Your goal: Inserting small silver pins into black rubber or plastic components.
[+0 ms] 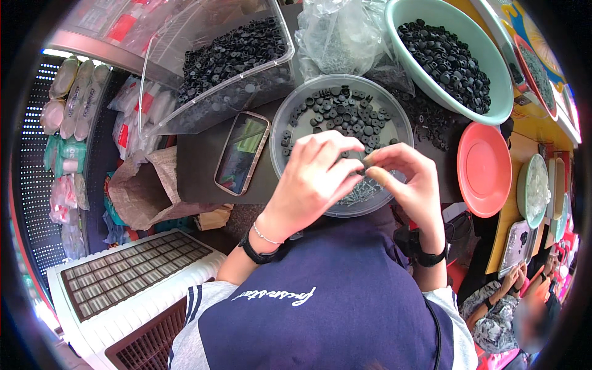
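- Black rubber-like rings (345,114), small and round, lie loose in the clear round tub (280,126) directly under my hands; thin metal pins (364,192) are heaped at the tub's near edge.
- My left hand (311,179) is curled narrow, fingertips pinched together on a small part that I cannot identify because the fingers hide it.
- My right hand (410,179) is likewise narrow, thumb and forefinger closed on a small dark piece, meeting the left hand above the tub.
- I judge each ring light, slightly yielding and grippy rather than slippery; not fragile.
- I take hold at the outer rim with two fingertips, leaving the centre hole free.
- I judge the pins stiff, thin and prone to roll; I grip them mid-shaft.
- More rings fill the green basin (499,74) and the clear bin (185,92), well apart from my hands.
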Tool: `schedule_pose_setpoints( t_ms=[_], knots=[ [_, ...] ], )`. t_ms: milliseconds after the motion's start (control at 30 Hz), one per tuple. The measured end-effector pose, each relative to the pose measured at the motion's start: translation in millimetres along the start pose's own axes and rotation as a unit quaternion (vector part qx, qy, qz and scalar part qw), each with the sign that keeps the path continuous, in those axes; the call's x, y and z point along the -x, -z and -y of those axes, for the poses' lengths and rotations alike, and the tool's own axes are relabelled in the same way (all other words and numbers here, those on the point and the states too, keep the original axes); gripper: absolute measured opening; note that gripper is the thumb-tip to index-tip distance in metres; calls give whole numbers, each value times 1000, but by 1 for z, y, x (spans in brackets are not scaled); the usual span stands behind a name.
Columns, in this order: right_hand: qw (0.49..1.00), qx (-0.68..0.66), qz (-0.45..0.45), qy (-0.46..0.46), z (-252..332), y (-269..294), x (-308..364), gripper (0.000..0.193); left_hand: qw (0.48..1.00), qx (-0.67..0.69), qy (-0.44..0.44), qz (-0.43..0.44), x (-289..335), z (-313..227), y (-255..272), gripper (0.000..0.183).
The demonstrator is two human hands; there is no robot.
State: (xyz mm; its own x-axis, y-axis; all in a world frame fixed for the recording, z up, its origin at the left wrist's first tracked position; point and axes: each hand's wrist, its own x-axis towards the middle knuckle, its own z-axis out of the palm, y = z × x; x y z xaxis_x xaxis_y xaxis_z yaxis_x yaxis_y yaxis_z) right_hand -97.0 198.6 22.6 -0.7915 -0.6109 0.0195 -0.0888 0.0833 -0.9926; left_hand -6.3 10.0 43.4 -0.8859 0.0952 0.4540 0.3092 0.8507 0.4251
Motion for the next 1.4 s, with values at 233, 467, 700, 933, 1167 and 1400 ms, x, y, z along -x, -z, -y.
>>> schedule_pose_setpoints(
  t_ms=[233,467,700,933,1167,1400],
  knots=[
    [989,-105,47,-91,-5,5,5,14,999,23,-36,14,1,-1,-10,27],
    [987,81,-139,-19,-9,33,-8,8,992,39,100,63,2,21,-6,28],
    [923,276,-243,114,-4,43,-26,13,988,7,132,77,11,36,-22,40],
    [956,288,-15,58,3,5,-16,10,989,-12,125,79,4,36,-32,48],
    [915,397,-12,71,-16,-24,-12,8,989,-25,131,61,-4,44,-44,41],
    [899,429,-35,85,-26,-31,-16,9,991,-28,127,1,-6,49,-47,22]
  ],
)
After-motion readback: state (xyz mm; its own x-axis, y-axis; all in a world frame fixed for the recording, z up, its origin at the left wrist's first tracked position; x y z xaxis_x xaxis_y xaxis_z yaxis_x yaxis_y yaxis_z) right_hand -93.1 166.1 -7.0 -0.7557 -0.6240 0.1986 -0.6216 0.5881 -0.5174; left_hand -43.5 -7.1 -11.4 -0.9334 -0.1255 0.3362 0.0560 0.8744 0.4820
